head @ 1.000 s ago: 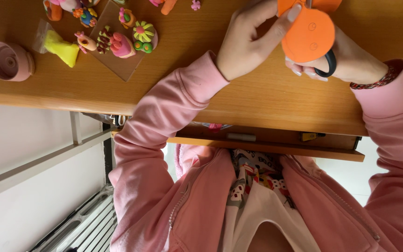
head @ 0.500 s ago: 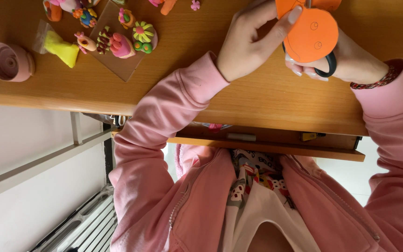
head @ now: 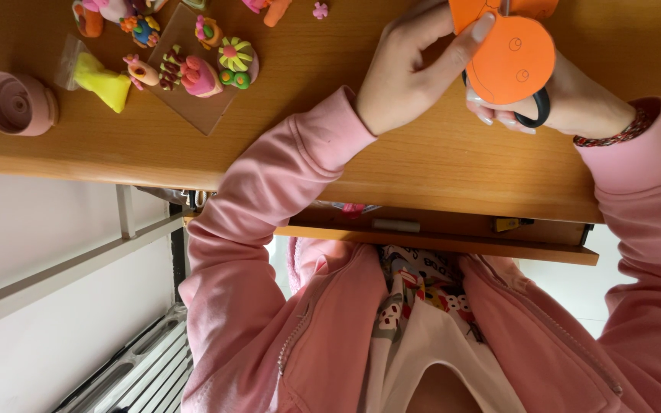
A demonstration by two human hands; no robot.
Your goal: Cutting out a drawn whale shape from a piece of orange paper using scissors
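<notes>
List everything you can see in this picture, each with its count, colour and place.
orange paper disc: one, orange with small pencilled circles, held above the desk's far right
scissors: one pair, black handle, behind the disc; blades hidden
clay figures: several, many-coloured, far left of desk
card: one, brown, under some of the figures
yellow lump: one, beside the figures
pink round holder: one, left end of desk
desk: one, wooden
drawer: one, open under the desk
bracelet: one, red, right wrist
left hand: pinches the disc
right hand: grips the scissors
</notes>
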